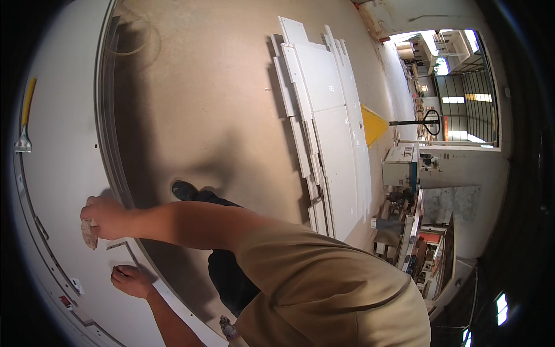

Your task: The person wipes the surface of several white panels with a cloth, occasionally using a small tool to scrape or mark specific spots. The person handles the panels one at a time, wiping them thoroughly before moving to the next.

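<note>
A large white panel (65, 173) lies flat before me. Over it, my right hand (106, 217) grips a crumpled whitish wad (89, 234), perhaps a rag, which hangs at the thumb side. My left hand (131, 282) is close to the panel's near edge with its fingers curled. A small dark spot shows between those fingers; whether it is an object or shadow is unclear. A dark angled line (126, 246), a groove or thin strip, runs between my hands. Farther along the panel rests a scraper with a yellow handle (27, 104) and a metal blade.
White panels (334, 108) are stacked low on the floor behind me, beside a yellow pallet jack (373, 126). A pale hose (141, 43) loops near the panel's edge. My shoe (184, 191) is on the floor. A machine cabinet (396, 169) and a cluttered bench (416, 243) stand near the wall.
</note>
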